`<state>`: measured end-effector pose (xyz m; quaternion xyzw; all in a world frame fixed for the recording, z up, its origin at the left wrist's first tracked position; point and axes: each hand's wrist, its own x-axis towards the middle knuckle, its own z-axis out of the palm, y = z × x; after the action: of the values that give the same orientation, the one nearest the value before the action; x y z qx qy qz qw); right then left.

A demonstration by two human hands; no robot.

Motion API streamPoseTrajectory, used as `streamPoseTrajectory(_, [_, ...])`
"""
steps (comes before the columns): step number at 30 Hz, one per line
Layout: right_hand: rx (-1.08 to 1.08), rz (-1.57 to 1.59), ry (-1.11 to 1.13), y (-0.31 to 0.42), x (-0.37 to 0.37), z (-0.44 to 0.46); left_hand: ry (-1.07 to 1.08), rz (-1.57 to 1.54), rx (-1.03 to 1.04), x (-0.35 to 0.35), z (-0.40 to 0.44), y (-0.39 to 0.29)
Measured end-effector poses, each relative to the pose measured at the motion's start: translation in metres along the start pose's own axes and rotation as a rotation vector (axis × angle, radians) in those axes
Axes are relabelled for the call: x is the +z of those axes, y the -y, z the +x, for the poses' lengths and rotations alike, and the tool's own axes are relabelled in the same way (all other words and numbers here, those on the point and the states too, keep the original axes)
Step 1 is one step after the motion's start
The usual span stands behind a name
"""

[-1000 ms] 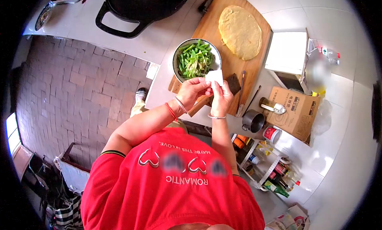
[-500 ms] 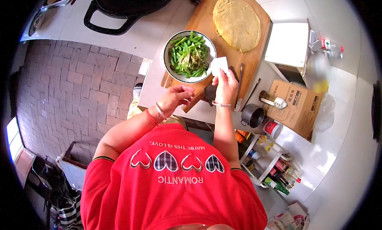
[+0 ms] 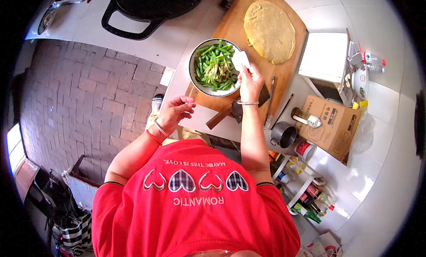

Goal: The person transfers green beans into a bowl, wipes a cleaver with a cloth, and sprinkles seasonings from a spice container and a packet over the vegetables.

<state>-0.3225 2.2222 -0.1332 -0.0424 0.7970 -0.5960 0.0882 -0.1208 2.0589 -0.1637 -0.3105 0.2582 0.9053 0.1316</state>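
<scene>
My right hand [image 3: 251, 81] pinches a small white packet [image 3: 240, 60] over the right rim of a bowl [image 3: 192, 75]. Cut green vegetables [image 3: 215, 65] with paler shreds on top fill the bowl. Left of and below the bowl, my left hand [image 3: 176, 112] hangs with its fingers bent; whether anything tiny is between them is hidden. Bowl and a round yellow flatbread [image 3: 270, 32] rest on a wooden board [image 3: 235, 23]. A cleaver [image 3: 220, 116] lies partly behind my right wrist, its handle over the board's near edge.
A large black pan [image 3: 155, 6] stands at the top left. To the right are dark sticks [image 3: 270, 99], a metal cup [image 3: 283, 135], a red-and-white can [image 3: 305, 149], a cardboard box [image 3: 330, 123] and a white box [image 3: 324, 57]. Bottles [image 3: 313, 197] fill a rack below.
My left hand has let go of the packet and moved down and left. My right hand keeps the packet, now tilted at the bowl's rim. The view has shifted slightly.
</scene>
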Motion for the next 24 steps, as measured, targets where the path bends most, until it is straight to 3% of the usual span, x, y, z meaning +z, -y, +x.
streamPoseTrajectory(15, [0.004,-0.133,-0.003,0.007,0.022,-0.053,-0.03,0.027,0.013,-0.028,-0.026,-0.012])
streamPoseTrajectory(24, [0.078,0.121,-0.162,0.001,0.01,-0.073,-0.012,0.038,-0.017,-0.044,-0.033,-0.019])
